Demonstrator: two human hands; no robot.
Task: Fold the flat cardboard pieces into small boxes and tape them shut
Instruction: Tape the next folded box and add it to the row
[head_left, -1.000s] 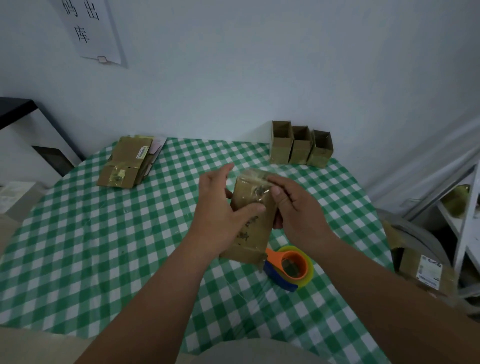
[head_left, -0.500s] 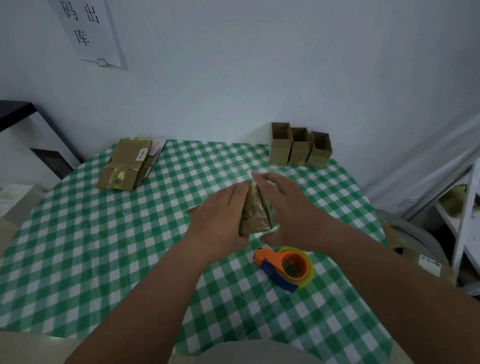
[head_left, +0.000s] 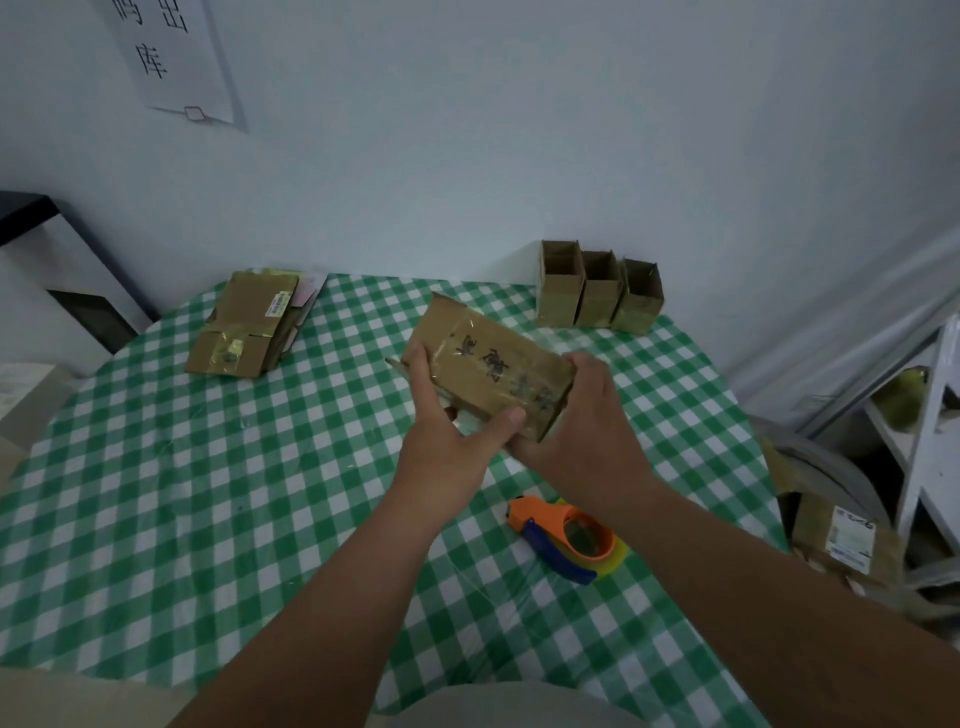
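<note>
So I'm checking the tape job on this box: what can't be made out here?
- Head view: the box's underside and near end, covered by the left hand and right hand.
- Black writing on its top, blurred under glossy tape.
- Whether the three boxes by the wall are taped underneath.

A plain pale wall (head_left: 519, 130) rises behind the round counter (head_left: 156, 493), which is covered in a green-and-white checked cloth, and the light is dim and even. A white paper sheet (head_left: 176, 57) with large black characters hangs high on the wall at the left, and below it, off the counter's left edge, stands a dark-topped piece of furniture (head_left: 31, 218) with white sides. At the right a pale curtain or sheet (head_left: 841, 332) hangs down beside a white shelf frame (head_left: 935, 441), with a grey round object (head_left: 831, 467) low between them.
</note>
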